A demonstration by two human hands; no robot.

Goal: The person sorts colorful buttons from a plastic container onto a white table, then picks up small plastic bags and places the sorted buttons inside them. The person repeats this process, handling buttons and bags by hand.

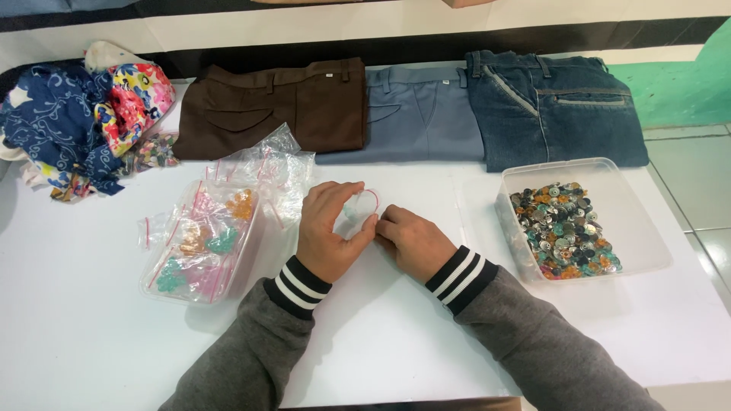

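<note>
My left hand (pixel 329 228) and my right hand (pixel 411 240) meet at the middle of the white table (pixel 91 320). Together they pinch a small clear zip bag (pixel 361 205) with a red seal strip; pale teal buttons show inside it. The left fingers curl over the bag's top and side, and the right fingertips press its edge at the lower right. Both sleeves are grey with black-and-white striped cuffs.
A clear tub (pixel 199 243) of small filled zip bags sits to the left, with loose empty bags (pixel 266 164) behind it. A clear box of mixed buttons (pixel 567 228) stands right. Brown (pixel 278 103), grey-blue (pixel 419 114) and denim trousers (pixel 552 103) lie folded behind; patterned cloth (pixel 84 114) is heaped far left.
</note>
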